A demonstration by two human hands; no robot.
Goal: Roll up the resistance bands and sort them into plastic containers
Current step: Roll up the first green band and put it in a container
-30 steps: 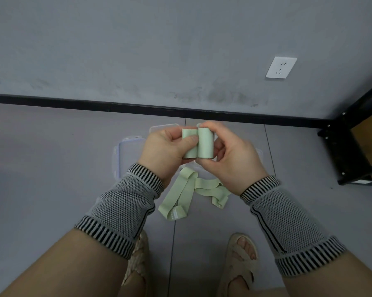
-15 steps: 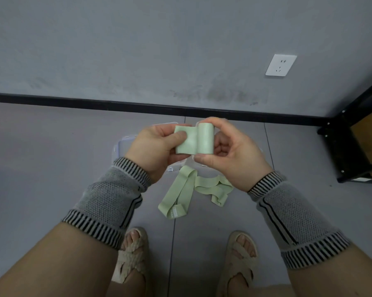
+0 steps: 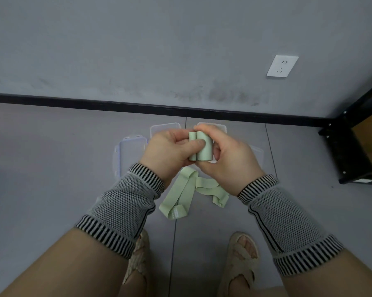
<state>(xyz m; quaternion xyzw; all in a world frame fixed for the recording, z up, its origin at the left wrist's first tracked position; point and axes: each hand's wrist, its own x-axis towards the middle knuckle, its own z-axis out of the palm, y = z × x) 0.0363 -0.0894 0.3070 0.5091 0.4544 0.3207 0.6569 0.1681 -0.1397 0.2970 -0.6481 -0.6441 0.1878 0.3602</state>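
Note:
I hold a pale green resistance band (image 3: 202, 149), mostly rolled into a thick cylinder, above the floor between both hands. My left hand (image 3: 170, 153) pinches its loose end against the roll with the thumb. My right hand (image 3: 230, 159) grips the roll from the right, fingers curled over its top. Loose green bands (image 3: 185, 194) lie in a heap on the grey floor just below my hands. Clear plastic containers (image 3: 130, 146) sit on the floor behind the hands, partly hidden by them.
A black metal shelf (image 3: 356, 146) with a cardboard box stands at the right. A black skirting strip (image 3: 95, 103) runs along the grey wall, with a white socket (image 3: 282, 65) above. My sandalled feet (image 3: 240, 258) are at the bottom.
The loose flap of the band has been drawn in tight against the roll. Both hands have dropped slightly and closed together around it.

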